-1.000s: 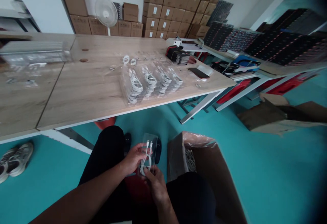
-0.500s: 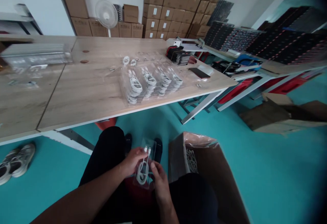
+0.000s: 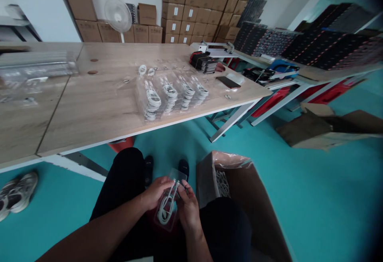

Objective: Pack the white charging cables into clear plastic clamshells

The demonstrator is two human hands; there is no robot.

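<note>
A coiled white cable (image 3: 165, 211) lies in a clear plastic tray (image 3: 177, 173) held low over my lap. My left hand (image 3: 156, 192) grips the tray's left side, its thumb by the cable's connector ends. On the opposite edge, my right hand (image 3: 188, 206) is closed round the tray, with the thumb against the cable near the other connector. Fingers behind the tray are partly hidden. On the table ahead stand several stacks of matching clear trays with white coiled cables (image 3: 153, 99).
To my right an open carton (image 3: 206, 178) holds loose white cables (image 3: 222, 184). The wooden table (image 3: 98, 106) crosses in front, bearing a bundle of black packs (image 3: 202, 61) and a dark phone-like slab (image 3: 228, 82). Another open carton (image 3: 317, 130) sits on the floor at right.
The tray with the cable has tilted, its top edge leaning to the right. My right hand has moved up toward the connector ends. The view has shifted slightly.
</note>
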